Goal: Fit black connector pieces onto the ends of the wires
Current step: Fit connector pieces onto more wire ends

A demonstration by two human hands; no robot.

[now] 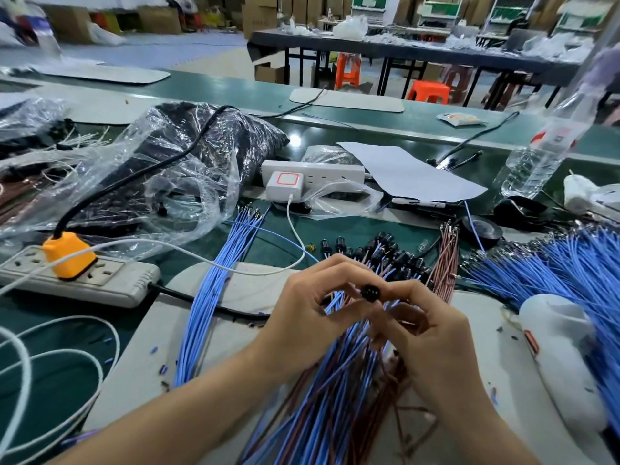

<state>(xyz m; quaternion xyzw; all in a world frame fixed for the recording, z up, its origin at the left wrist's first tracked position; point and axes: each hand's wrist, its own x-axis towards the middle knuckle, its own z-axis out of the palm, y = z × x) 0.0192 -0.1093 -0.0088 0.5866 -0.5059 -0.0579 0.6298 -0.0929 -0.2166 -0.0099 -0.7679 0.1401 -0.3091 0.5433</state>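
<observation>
A small round black connector piece (pixel 370 293) is pinched between the fingertips of my left hand (pixel 312 307) and my right hand (pixel 432 333), with its holed face turned toward me. Blue and brown wires run from under it down between my palms. A heap of finished wires (pixel 335 391), blue and brown, lies under my hands on the pale mat (pixel 235 286). Their black connectors (pixel 396 256) cluster just beyond my fingers. Loose blue wires (pixel 218 280) lie to the left, and a big bundle of blue wires (pixel 563 273) to the right. Brown wires (pixel 448 260) sit between the heaps.
A grey power strip with an orange plug (pixel 67 256) lies at left, a white power strip with a charger (pixel 285 182) behind. White cable loops (pixel 50 364) lie at lower left. A plastic bag of dark parts (pixel 188 156), a water bottle (pixel 543 152), a paper sheet (pixel 409 172) and a white tool (pixel 563 357) stand around.
</observation>
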